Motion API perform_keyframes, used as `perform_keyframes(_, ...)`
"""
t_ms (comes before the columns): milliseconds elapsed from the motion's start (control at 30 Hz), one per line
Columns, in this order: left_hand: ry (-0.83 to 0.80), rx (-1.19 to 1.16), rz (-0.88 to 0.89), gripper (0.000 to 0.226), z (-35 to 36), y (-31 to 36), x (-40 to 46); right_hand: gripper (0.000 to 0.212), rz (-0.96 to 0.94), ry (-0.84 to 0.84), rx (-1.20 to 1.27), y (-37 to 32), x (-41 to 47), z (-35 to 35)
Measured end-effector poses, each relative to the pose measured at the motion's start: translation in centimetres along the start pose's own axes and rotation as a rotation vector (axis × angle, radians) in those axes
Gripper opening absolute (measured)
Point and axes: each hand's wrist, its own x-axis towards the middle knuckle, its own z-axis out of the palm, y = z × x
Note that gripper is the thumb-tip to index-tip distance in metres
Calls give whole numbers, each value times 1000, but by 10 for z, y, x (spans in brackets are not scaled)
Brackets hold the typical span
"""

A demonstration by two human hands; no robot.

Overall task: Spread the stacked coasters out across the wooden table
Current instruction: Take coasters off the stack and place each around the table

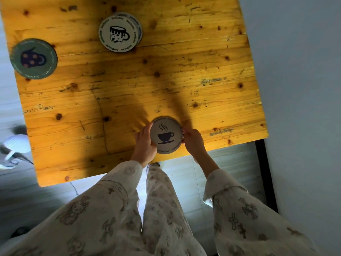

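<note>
On the yellow wooden table, a round green coaster is seen far left, a white mug-printed coaster overlapping others farther in, and a grey steaming-cup coaster gripped at the near edge between left hand and right hand

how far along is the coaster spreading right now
Partly done. The green coaster lies alone at the table's far left. Both hands, left hand and right hand, grip the steaming-cup coaster by its edges near the front edge. Left to do: the white mug coaster at the far middle overlaps another coaster beneath it, so that pile needs separating.
</note>
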Motion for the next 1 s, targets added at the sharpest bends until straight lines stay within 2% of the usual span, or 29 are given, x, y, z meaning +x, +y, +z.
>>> perform_keyframes(233, -1, -7, -23, 69, 4, -3, -11, 40, 6, -5, 20, -1, -9, -2)
perform_keyframes(467, -73, 32, -30, 73, 1, -6, -14, 36, 29, -8, -10, 0, -16, -3)
perform_keyframes(633, -137, 86, -41, 59, -4, -8, -10, 35, 51, -47, -26, -1, -14, -7)
perform_keyframes(733, -116, 121, 0, 50, -12, -6, -6, 33, 47, -66, -133, -3, -8, -8)
perform_keyframes(833, -94, 203, 49, 48, -27, -3, 9, 34, 15, -39, -230, -14, 1, -11)
perform_keyframes(933, -64, 378, 85, 57, -53, -1, 38, 34, -62, -5, -271, -35, 13, -12)
perform_keyframes(1000, -67, 459, 47, 64, -72, 3, 59, 35, -114, -8, -323, -53, 22, -11)
